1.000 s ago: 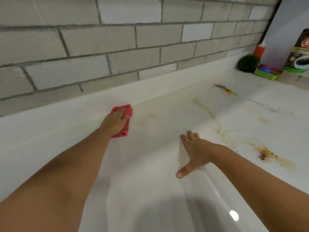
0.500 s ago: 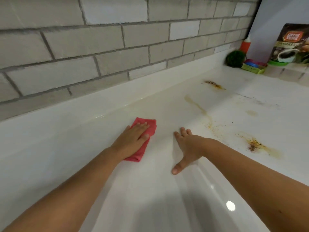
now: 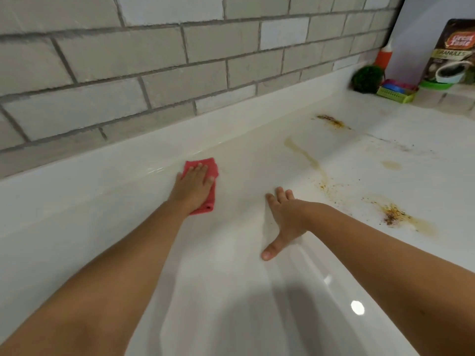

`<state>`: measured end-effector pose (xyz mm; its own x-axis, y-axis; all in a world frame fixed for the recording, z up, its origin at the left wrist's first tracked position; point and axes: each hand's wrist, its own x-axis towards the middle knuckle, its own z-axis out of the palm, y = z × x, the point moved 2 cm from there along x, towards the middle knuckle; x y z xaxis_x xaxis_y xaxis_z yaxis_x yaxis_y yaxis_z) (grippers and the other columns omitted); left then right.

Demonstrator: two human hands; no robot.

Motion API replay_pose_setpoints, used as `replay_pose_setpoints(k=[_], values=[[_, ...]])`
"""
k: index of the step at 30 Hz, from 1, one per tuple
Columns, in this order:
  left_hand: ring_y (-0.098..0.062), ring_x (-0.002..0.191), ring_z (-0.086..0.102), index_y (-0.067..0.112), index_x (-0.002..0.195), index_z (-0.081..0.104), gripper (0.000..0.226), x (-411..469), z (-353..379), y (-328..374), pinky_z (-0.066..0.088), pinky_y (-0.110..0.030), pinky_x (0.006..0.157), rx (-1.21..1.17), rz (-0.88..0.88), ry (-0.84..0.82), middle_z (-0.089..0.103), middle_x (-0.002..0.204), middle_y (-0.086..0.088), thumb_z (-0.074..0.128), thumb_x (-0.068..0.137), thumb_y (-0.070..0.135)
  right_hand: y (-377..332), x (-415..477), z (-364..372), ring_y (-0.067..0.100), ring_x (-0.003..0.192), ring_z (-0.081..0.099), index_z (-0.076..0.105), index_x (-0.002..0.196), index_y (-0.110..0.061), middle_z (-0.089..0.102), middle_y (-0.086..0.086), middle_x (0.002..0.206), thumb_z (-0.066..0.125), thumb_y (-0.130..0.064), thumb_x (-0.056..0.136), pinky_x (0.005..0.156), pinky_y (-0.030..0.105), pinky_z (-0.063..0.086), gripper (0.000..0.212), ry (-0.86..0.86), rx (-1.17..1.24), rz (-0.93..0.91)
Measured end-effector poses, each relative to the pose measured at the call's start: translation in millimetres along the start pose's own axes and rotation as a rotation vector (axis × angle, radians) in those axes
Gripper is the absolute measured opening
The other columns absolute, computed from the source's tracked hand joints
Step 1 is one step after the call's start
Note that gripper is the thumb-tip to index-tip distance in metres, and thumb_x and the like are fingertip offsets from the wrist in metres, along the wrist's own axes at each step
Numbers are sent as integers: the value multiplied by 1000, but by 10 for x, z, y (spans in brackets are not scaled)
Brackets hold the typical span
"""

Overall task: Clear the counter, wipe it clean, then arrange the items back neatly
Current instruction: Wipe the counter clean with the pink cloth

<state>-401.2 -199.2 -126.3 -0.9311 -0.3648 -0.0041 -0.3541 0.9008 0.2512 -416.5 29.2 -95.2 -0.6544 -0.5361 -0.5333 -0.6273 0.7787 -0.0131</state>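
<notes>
left hand (image 3: 194, 187) flat, fingers straight, pressing a folded red cloth (image 3: 205, 181) onto the white counter (image 3: 231, 265), close to the back ledge. right hand (image 3: 284, 218) spread, palm down on the counter, thumb out, holding nothing. brown stains (image 3: 393, 214) right of it. coffee granules pack (image 3: 452, 52), green basket (image 3: 395, 95) in far right corner.

The only readable text stood on a dark pouch (image 3: 450, 51) at the far right: the word "GRANULES" in pale capitals across a band on its front. Above it sat a red-and-orange logo (image 3: 461, 41) with two lines of white lettering, too blurred to read with certainty. Smaller print under "GRANULES" could not be made out.
</notes>
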Motion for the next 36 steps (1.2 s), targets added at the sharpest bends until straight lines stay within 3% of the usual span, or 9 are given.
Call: replay_pose_setpoints(k=[5,9,12,15,20,25,29,33,36], values=[[-12,146,3,19,149,10,53,-908,152,619,-2,-32,116,-25,230,-52,7,158,4,22,101,36,-12,-113,-3,30,144,-15,-17,147,-14,-22,10,155,72,-75,48,117,51,16,147,41,53,2],[-3,144,4,28,148,12,81,-1529,93,372,-5,-26,114,-56,355,-94,10,156,13,3,80,70,-44,-457,17,30,146,-6,-18,147,-16,-17,15,155,77,-64,55,118,42,6,140,222,70,-48],[-7,144,9,23,148,16,72,-1327,-34,-145,-3,-33,116,-90,115,-54,14,156,7,15,88,63,116,-826,102,26,142,18,-2,149,-13,13,10,154,74,-62,61,114,41,23,127,276,-16,34],[-16,145,12,15,148,18,53,-940,-94,-298,2,-41,117,-54,-96,39,14,157,-2,23,100,36,486,-1194,228,23,116,46,39,133,-8,46,6,126,68,-70,61,89,32,44,100,162,23,288],[-22,145,12,9,148,17,53,-753,45,406,6,-40,117,-42,-48,19,13,157,-7,21,101,33,693,-1370,487,20,91,48,56,117,-6,51,0,96,60,-72,67,86,29,43,83,-94,20,339],[-14,146,4,17,149,12,52,-1547,304,1371,1,-32,117,-70,283,-56,8,158,1,23,101,34,628,-1310,464,23,90,51,55,121,-2,53,4,95,63,-67,70,97,32,44,83,-90,1,327],[-4,144,0,25,149,11,51,-2021,279,1247,-5,-27,116,-86,375,-117,6,157,11,21,101,39,730,-1429,499,26,108,56,54,123,-9,53,3,101,64,-74,63,98,40,45,89,-34,52,363],[-13,145,12,21,148,17,54,-1590,148,705,3,-36,117,-91,151,-24,16,157,2,24,98,41,987,-1535,698,34,136,27,21,144,-8,25,14,147,62,-78,59,109,52,32,117,16,135,455],[-17,145,10,16,149,14,52,-1048,72,511,5,-39,117,-71,-13,-55,10,158,-2,23,101,34,1092,-1527,898,37,141,10,1,147,-6,2,21,152,54,-83,59,110,51,31,128,57,220,430]])
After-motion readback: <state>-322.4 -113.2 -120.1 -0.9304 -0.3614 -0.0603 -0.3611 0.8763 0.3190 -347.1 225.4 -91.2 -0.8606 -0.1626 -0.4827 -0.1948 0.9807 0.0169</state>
